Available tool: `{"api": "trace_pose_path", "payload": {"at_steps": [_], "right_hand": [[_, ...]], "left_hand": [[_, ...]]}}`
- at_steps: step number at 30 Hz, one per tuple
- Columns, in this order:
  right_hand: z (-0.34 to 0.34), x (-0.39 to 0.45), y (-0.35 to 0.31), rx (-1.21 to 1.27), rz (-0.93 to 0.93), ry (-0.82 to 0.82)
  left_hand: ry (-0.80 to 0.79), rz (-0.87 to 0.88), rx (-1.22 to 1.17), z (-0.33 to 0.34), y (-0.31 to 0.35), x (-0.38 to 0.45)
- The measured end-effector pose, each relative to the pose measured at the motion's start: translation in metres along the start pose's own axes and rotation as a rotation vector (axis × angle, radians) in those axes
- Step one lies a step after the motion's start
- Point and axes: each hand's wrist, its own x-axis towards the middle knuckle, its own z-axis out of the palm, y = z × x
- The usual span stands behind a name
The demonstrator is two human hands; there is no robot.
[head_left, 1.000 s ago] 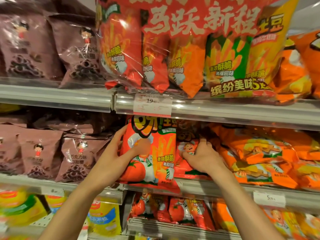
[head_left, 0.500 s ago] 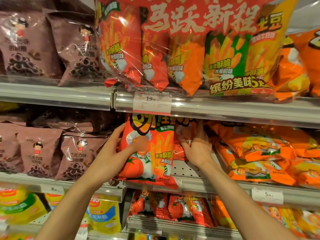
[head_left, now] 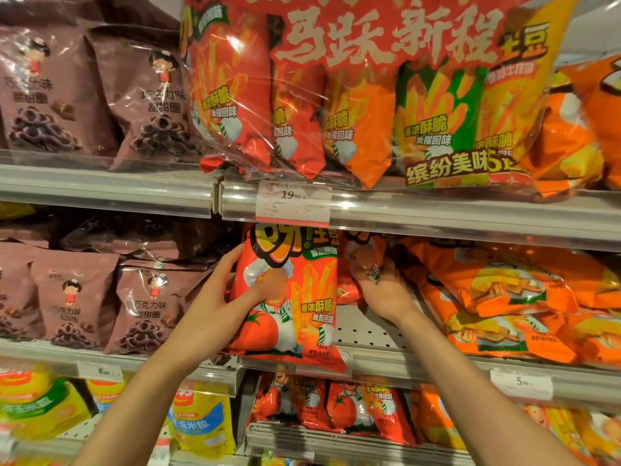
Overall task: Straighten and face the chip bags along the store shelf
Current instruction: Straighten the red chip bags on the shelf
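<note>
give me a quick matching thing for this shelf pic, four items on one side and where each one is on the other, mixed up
Items
1. left hand
2. right hand
3. price tag reading 19.90
4. brown ring-snack bags

Places
A. on the rail of the upper shelf
B. gripping the left edge of the upright red tomato bag
C. middle shelf, left of the red bag
D. behind the red bag, holding a second red bag

Pairs: 1-B, 2-D, 3-A, 4-C

The middle shelf (head_left: 376,332) has a perforated white deck. A red tomato chip bag (head_left: 295,297) stands upright at its front edge, with brown ring-snack bags (head_left: 148,304) left and orange bags (head_left: 504,307) lying tilted right.
</note>
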Motion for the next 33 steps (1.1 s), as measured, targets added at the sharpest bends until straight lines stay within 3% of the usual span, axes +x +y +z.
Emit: {"api": "trace_pose_path", "payload": {"at_steps": [4,9,11,15,20,26,31,33], "right_hand": [[-0.015,-0.013,-0.002,0.233,-0.003,0.015],[-0.033,-0.053,-0.018,0.346,-0.082,0.153],[-0.038,-0.076,-0.03,0.4,-0.125,0.112],[-0.031,-0.105,-0.042,0.549,-0.105,-0.146],[-0.027,-0.096,-0.04,0.662,-0.041,-0.11],[-0.046,-0.064,-0.027,0.382,-0.082,0.147],[-0.03,-0.077,-0.017,0.055,-0.156,0.315],[-0.022,-0.089,-0.014,0.027,-0.23,0.278]], "left_hand": [[-0.001,0.011,-0.007,0.002,-0.002,0.0],[0.006,0.041,-0.007,0.01,-0.003,0.0],[0.013,0.048,-0.005,0.018,-0.005,0.001],[0.015,0.062,0.061,0.041,-0.011,0.008],[-0.016,0.102,0.165,0.055,-0.009,0.011],[0.265,0.366,0.622,0.038,-0.039,0.027],[0.302,0.443,0.81,0.047,-0.066,0.032],[0.314,0.449,0.853,0.05,-0.073,0.032]]}}
